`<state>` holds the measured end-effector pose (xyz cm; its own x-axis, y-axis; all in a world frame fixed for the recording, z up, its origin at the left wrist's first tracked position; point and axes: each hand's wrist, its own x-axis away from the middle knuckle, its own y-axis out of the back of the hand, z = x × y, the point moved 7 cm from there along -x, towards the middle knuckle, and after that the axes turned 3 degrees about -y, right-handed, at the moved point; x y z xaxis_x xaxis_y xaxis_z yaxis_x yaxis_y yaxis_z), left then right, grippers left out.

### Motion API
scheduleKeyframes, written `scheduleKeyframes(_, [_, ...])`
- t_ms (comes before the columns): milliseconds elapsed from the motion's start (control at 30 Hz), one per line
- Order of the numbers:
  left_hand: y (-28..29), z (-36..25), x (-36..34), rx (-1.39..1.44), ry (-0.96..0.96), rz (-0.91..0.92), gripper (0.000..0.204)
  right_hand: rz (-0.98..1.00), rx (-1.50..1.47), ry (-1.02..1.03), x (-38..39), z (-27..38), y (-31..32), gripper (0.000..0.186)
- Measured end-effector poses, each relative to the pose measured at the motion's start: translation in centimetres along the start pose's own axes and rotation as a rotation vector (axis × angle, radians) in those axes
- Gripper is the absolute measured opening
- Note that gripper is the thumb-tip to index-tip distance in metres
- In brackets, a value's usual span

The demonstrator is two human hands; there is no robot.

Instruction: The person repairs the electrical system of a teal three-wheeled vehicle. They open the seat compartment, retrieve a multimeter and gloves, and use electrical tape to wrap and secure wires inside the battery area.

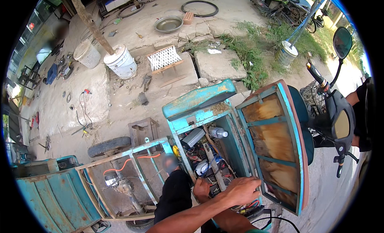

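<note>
Curled fingers [255, 185] of the left hand [240, 191] sit by the compartment's [232, 147] near right corner; whether they pinch anything I cannot tell. The crossing forearm [200, 212] partly covers the right hand [201, 188], its fingertips obscured. Beyond: tangled wires [199, 153], chipped turquoise metal, a brown-stained framed lid [269, 133].

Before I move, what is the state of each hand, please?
Left hand: curled; whether it holds something cannot be told.
Right hand: partly hidden; grip cannot be told.
</note>
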<state>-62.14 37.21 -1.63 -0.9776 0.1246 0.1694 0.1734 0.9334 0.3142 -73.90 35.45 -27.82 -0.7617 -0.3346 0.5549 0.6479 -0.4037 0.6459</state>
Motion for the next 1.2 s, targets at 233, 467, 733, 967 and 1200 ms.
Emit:
scheduleKeyframes(233, [0.2,-0.6,0.0,0.001,-0.010,0.010,0.034,-0.025,0.010,0.001,-0.4,-1.0,-0.5,0.048])
scheduleKeyframes(467, [-0.4,-0.4,0.0,-0.014,0.007,0.034,0.034,-0.014,-0.004,0.032,-0.9,-1.6,-1.1,0.048])
scheduleKeyframes(733, [-0.2,-0.5,0.3,-0.005,0.001,0.014,0.034,0.014,0.021,-0.053,-0.4,-0.9,-0.3,0.049])
scheduleKeyframes(967, [-0.2,-0.7,0.3,0.004,-0.003,0.017,0.034,0.020,0.011,-0.066,-0.3,-0.7,-0.1,0.051])
scheduleKeyframes(1200, [-0.5,-0.7,0.4,0.014,-0.010,0.021,0.034,0.028,-0.001,-0.059,-0.4,-1.2,-0.3,0.048])
